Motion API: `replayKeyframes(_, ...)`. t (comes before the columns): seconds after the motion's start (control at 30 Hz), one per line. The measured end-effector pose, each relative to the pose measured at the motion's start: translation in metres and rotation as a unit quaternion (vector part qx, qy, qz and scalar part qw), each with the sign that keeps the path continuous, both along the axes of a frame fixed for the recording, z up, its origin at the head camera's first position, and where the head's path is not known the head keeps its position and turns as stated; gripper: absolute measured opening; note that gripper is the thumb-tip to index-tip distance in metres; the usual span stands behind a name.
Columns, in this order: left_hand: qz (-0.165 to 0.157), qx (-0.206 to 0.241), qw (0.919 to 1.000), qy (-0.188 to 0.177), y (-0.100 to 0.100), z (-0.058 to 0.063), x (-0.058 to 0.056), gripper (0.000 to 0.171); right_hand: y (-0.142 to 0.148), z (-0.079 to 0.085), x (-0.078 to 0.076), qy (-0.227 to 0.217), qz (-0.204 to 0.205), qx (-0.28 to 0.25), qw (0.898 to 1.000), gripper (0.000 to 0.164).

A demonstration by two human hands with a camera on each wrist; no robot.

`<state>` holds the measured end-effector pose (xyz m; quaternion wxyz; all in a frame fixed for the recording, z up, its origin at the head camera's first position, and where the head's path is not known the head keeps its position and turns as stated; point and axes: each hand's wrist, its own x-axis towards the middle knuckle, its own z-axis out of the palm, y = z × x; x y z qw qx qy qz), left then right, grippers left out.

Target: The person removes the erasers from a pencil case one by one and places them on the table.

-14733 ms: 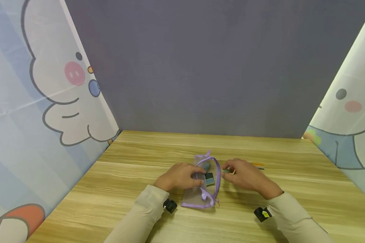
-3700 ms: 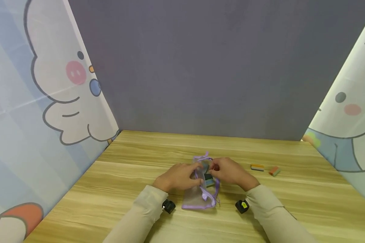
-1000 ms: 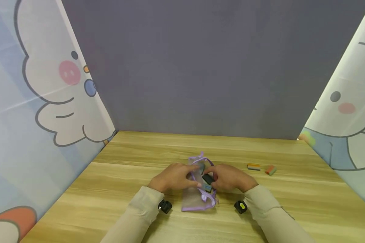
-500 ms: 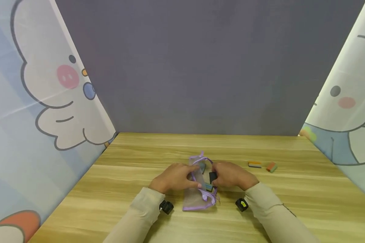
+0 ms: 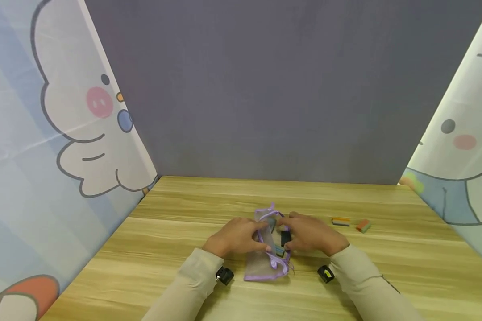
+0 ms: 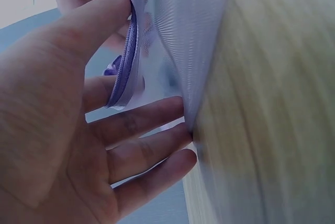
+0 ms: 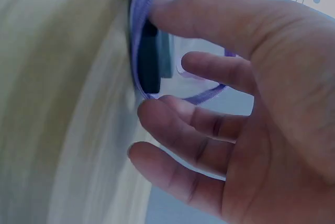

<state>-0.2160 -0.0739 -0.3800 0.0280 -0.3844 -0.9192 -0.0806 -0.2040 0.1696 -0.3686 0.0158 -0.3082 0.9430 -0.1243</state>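
Note:
A mesh pouch (image 5: pixel 261 267) with purple zipper trim lies on the table, its mouth spread. My left hand (image 5: pixel 241 236) holds the mouth's left edge; in the left wrist view the thumb and forefinger lie either side of the zipper band (image 6: pixel 128 56). My right hand (image 5: pixel 311 234) is at the right edge, fingers loosely bent and apart, the thumb touching near the zipper in the right wrist view. Inside the pouch are a black block (image 5: pixel 285 239), a blue-striped piece (image 5: pixel 279 251) and a grey-blue piece (image 5: pixel 271 223).
To the right on the wooden table (image 5: pixel 176 191) lie an orange-and-grey block (image 5: pixel 341 221) and an orange-and-green block (image 5: pixel 363 226). A dark panel (image 5: pixel 281 89) stands behind the table, with cartoon-print cloth (image 5: pixel 76 169) at both sides.
The right hand has moved from beside the pouch to its mouth. The black block has shifted right inside it. The orange-and-green block now lies at the right. The left hand keeps its hold.

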Motion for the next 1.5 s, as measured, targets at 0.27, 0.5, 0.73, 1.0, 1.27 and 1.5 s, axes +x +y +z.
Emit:
replayKeyframes(0.27,0.006,0.002,1.0,-0.003,-0.017,-0.005,0.006,0.071,-0.013,-0.011,-0.001,0.007,0.058,-0.028,0.998,0.043)
replayKeyframes(0.5,0.005,0.013,0.9999,-0.008,-0.016,0.001,0.003,0.071,-0.009,-0.004,-0.007,0.015,0.055,-0.015,0.998,0.041)
replayKeyframes(0.73,0.003,0.013,0.9998,-0.015,-0.012,0.0,0.003,0.071,-0.006,-0.007,-0.005,0.008,0.068,-0.02,0.997,0.03)
replayKeyframes(1.0,-0.004,0.017,0.9998,-0.007,-0.009,-0.001,0.003,0.069,-0.003,-0.008,-0.001,0.004,0.051,-0.02,0.998,0.025)
replayKeyframes(1.27,-0.003,0.01,0.9999,-0.012,-0.004,-0.003,0.0,0.071,0.004,-0.006,-0.001,-0.005,0.035,-0.016,0.999,0.026)
replayKeyframes(1.5,0.004,0.018,0.9997,-0.019,-0.004,-0.002,-0.001,0.071,0.005,-0.003,-0.003,-0.011,0.033,-0.03,0.999,0.026)
